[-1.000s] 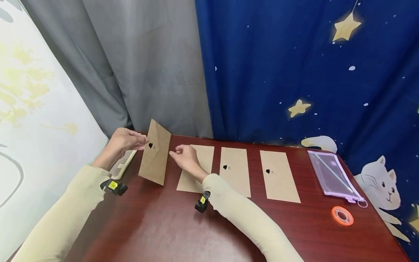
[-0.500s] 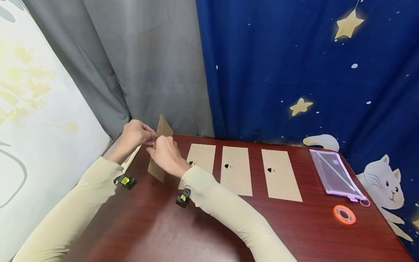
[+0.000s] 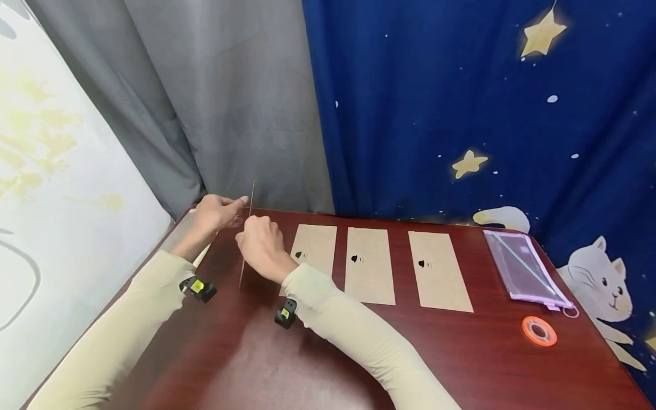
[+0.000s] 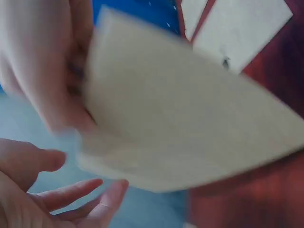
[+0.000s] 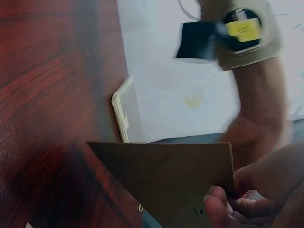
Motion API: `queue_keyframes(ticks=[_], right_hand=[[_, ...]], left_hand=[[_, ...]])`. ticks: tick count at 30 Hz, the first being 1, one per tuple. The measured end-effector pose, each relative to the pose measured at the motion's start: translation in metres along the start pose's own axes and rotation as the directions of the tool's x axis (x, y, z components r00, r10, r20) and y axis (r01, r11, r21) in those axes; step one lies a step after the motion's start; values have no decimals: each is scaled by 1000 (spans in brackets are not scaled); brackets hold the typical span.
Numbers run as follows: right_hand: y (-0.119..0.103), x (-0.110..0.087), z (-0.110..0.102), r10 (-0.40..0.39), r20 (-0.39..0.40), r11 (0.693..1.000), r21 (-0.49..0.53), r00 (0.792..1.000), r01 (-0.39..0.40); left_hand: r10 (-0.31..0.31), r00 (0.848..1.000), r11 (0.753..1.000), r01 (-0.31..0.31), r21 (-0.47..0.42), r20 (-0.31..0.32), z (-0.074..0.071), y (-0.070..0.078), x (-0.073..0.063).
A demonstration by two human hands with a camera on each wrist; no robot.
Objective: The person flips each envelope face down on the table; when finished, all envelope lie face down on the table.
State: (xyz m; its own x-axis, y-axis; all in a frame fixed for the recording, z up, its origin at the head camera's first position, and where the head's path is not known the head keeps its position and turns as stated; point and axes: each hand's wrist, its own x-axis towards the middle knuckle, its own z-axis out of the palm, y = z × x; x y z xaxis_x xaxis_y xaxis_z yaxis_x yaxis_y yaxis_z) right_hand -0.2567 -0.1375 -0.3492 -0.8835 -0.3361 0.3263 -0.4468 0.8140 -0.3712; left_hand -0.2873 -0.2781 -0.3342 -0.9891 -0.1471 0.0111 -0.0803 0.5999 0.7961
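A brown paper envelope (image 4: 180, 109) stands on edge above the table, seen nearly edge-on in the head view. My right hand (image 3: 263, 242) pinches it by its near side, with the thumb and fingers at the edge in the right wrist view. Beyond the envelope's other side is my left hand (image 3: 215, 215). Its thumb and fingers are spread and hold nothing; in the left wrist view, one fingertip (image 4: 121, 185) overlaps the envelope's lower edge. A small dark print shows on the envelope (image 5: 171, 173) beside the right fingers.
Three more envelopes lie flat in a row: a left one (image 3: 320, 242), a middle one (image 3: 371, 267) and a right one (image 3: 442, 273). Farther right are a purple-edged mesh pouch (image 3: 523, 267) and an orange ring-shaped roll (image 3: 539, 331). A cream flat object (image 5: 123, 114) lies at the table's left edge.
The left hand held the envelope a second ago; my right hand came left and took hold of it. The envelope turned edge-on, and the left fingers let go.
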Motion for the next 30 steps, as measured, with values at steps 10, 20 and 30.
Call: queue_keyframes(ticks=[10, 20, 30], right_hand=[[-1, 1, -2, 87, 26, 989, 118, 996, -90], [8, -3, 1, 100, -11, 986, 137, 995, -98], [27, -8, 9, 115, -9, 969, 223, 993, -110]], left_hand=[[-245, 767, 819, 491, -297, 593, 3, -67, 17], [-240, 805, 809, 475, -346, 543, -2, -69, 14], [-266, 842, 856, 430, -286, 470, -8, -70, 14]])
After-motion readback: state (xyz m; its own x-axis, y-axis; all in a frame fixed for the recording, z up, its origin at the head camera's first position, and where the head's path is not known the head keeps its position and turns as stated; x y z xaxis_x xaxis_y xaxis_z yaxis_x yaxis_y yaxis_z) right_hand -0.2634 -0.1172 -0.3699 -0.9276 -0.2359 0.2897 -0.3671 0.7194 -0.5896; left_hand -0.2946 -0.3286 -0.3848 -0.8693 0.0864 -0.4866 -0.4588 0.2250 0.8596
